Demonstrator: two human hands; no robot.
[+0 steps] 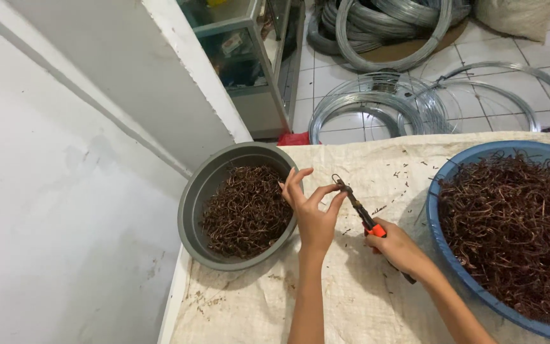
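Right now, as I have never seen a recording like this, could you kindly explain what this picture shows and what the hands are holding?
There is one picture, from a camera worn on the person's head, looking down at their two bare hands. The left hand pinches a small bent wire piece at the tip of the pliers, which the right hand grips by orange handles. The hands work over a pale cloth. A grey bowl on the left and a blue basin on the right hold brown wire pieces. Wire coils lie on the floor.

I see even, soft daylight, bright on the white wall (52,210) at frame left; faint shadows under both forearms, slight wide-angle bending at edges
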